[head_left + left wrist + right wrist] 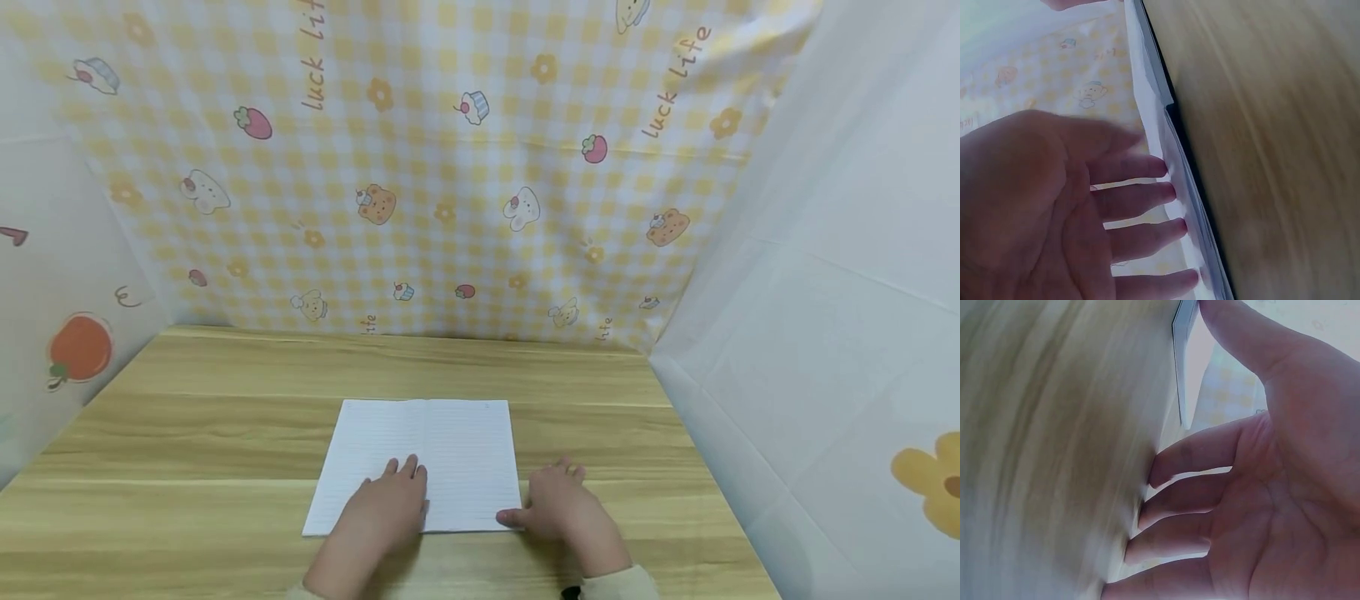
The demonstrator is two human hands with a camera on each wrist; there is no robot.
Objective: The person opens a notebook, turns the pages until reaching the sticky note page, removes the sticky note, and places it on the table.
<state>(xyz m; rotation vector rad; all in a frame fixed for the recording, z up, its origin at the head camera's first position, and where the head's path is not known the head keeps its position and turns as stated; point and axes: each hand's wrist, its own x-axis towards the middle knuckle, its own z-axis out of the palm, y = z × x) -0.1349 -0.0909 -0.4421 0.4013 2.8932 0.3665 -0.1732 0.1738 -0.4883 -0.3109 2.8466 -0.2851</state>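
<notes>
My notebook [471,462] lies open on the worktop [187,442], between its left and right edges and well apart from the far edge. My left hand [390,502] is ungripped, its fingers extended and their tips on the left page beside the fold. My right hand [558,500] grasps nothing either: its thumb [512,517] rests at the notebook's near right corner, while the other fingers touch the worktop just beside it. Lines run across both pages. A checked cloth [420,142] hangs behind the worktop's far edge.
</notes>
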